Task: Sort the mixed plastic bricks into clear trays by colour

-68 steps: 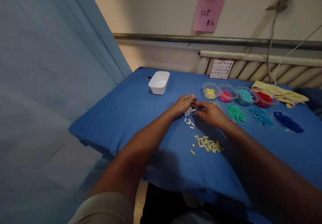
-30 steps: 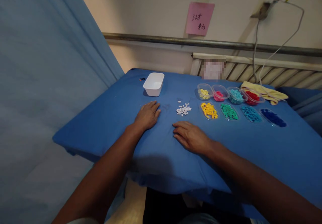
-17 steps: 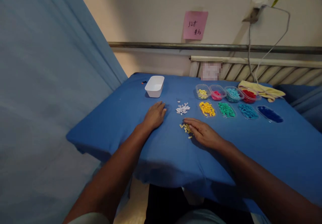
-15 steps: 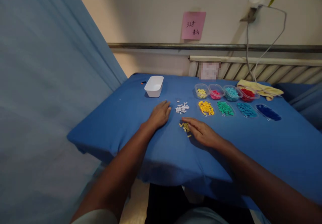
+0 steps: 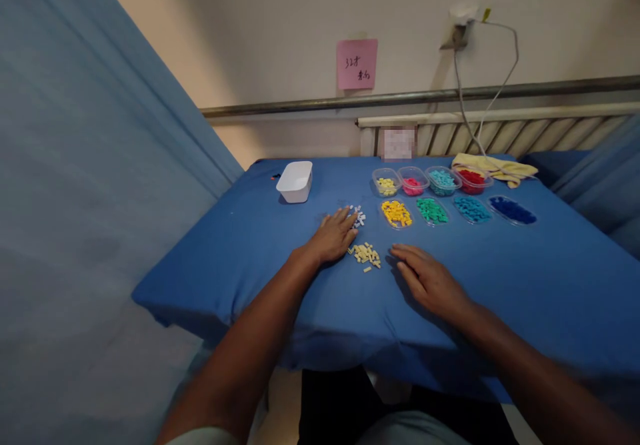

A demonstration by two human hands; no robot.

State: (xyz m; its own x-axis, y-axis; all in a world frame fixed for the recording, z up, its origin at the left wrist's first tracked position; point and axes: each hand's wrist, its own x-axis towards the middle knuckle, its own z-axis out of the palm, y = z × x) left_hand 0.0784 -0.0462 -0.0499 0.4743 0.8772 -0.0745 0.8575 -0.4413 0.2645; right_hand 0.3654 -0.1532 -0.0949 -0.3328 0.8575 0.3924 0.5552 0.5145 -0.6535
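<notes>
My left hand (image 5: 334, 235) reaches over the near left side of a heap of small white pieces (image 5: 360, 217), its fingers stretched out and partly covering them. Just below its fingers, a loose heap of small pale-yellow pieces (image 5: 367, 254) lies on the blue cloth. To the right of that heap, my right hand (image 5: 425, 275) hovers on or just over the cloth with fingers extended and nothing in them. Whether the left fingertips press on the white pieces cannot be made out.
A white tub (image 5: 295, 182) stands at the back left of the blue-covered table (image 5: 240, 232). Clear containers hold yellow-orange (image 5: 397, 214), green (image 5: 433, 211), blue, pink and red pieces at the right. A yellow cloth (image 5: 505, 165) lies behind them, below a hanging cable (image 5: 463, 95).
My left hand has moved right onto the white heap. My right hand has drawn back to the right, uncovering the pale-yellow pieces. The camera view has shifted a little.
</notes>
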